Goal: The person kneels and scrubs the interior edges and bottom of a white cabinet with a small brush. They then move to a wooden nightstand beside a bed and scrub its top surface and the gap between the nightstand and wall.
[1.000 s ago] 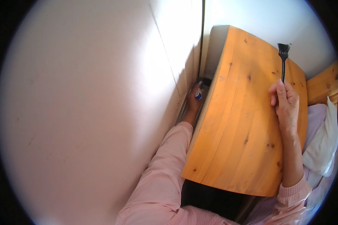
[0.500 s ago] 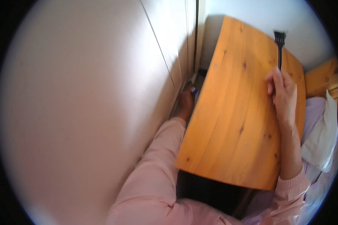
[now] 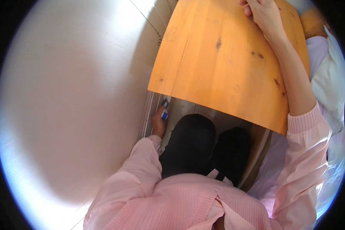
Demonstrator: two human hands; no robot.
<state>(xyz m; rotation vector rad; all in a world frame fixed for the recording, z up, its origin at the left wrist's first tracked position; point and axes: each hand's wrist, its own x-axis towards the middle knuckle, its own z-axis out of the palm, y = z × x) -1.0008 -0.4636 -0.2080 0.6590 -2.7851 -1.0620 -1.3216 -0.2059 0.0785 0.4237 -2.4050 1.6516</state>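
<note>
My left hand [image 3: 158, 123] is low in the narrow gap beside the white panel, its fingers closed round a small blue-and-white object [image 3: 165, 114] with a dark end. Its kind is too small to make out. The object is close to the pale track [image 3: 151, 111] along the panel's foot. My right hand [image 3: 265, 15] is over the far part of the wooden tabletop [image 3: 214, 57], cut off by the upper edge of the view. Its fingers are curled. The slim black brush it gripped a moment ago lies outside the picture now.
A tall white panel [image 3: 76, 96] fills the left side. My knees in dark trousers [image 3: 191, 142] are under the table's near edge. On the right lie white and lilac bedding [image 3: 327, 90] and a wooden board [image 3: 314, 23]. Pale floor tiles [image 3: 179, 109] show below the table.
The view has swung down and nearer to my body. My left hand now shows beside my knees, nearer to me. The black brush in my right hand has left the picture.
</note>
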